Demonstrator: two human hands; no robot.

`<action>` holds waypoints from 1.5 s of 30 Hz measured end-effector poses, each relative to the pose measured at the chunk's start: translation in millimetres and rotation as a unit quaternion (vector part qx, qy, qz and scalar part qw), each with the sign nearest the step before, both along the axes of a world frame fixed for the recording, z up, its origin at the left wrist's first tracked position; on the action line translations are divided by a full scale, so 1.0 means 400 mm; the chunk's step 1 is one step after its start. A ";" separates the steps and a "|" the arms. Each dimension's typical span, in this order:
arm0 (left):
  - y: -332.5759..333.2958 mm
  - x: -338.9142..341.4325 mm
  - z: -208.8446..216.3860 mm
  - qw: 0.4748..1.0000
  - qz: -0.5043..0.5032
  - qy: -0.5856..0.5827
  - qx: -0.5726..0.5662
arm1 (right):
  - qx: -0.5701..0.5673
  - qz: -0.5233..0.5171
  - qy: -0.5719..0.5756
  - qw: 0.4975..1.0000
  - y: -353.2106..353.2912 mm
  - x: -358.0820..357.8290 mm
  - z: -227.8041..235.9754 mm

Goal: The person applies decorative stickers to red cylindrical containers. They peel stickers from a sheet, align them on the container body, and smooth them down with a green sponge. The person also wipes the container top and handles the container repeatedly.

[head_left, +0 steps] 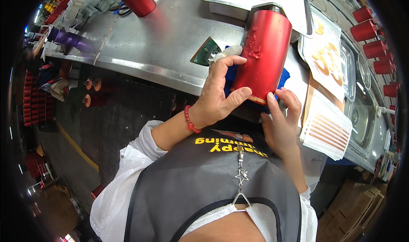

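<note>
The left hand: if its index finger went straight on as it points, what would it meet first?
The left hand would likely meet the red cylinder first; the fingertip seems at its side, though contact is unclear.

A long metal worktable (170,41) extends across the upper part, its surface reflecting light. On the right there is a steel sink (361,118). At the left, the dark grey floor (79,129) carries a yellow line (77,148) (it runs at a slant). Brown flat boards (349,210) are at lower right.
</note>
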State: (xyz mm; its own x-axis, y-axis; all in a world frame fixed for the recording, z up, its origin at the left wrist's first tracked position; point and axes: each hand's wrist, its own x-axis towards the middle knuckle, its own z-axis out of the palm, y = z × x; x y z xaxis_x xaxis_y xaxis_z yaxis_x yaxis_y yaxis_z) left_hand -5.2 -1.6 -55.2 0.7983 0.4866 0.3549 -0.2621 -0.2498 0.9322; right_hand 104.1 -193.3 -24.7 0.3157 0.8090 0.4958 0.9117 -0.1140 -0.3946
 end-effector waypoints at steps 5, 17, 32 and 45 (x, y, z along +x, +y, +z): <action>0.005 0.013 0.019 0.999 -0.004 0.003 0.038 | 0.022 0.009 0.016 1.000 0.002 0.000 -0.012; 0.063 0.005 0.007 0.992 -0.099 0.040 0.062 | 0.028 0.010 0.034 0.999 0.003 -0.002 -0.017; 0.083 0.025 -0.014 0.991 -0.131 0.026 0.018 | 0.026 0.007 0.044 0.999 0.003 -0.004 -0.018; 0.112 0.043 0.035 0.974 -0.120 0.023 0.192 | 0.017 0.020 0.036 0.999 -0.003 0.003 -0.024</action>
